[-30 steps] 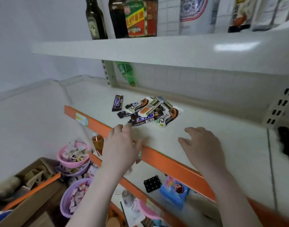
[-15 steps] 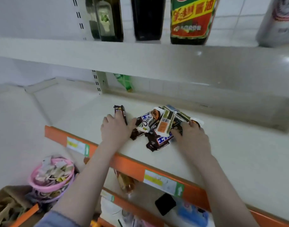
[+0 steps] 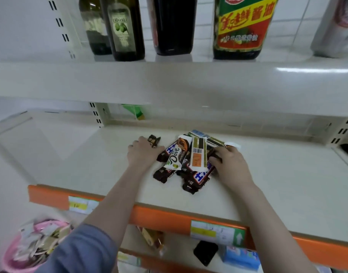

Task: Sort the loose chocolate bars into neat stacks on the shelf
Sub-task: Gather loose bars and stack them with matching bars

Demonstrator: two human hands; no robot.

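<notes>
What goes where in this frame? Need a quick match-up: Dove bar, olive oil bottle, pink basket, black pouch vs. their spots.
Things:
1. Dove bar
2. olive oil bottle
3. pink basket
4. black pouch

Places:
A. lower shelf, under the orange rail
B. top shelf
C. middle shelf, in the pile between the hands
D. bottom left, below the shelves

Pairs: 1-C, 2-B, 3-D, 4-A

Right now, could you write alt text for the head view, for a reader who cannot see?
Two hands, left hand and right hand, flank a loose pile of chocolate bars on a cream shelf. Dark bottles stand on the shelf above.
</notes>
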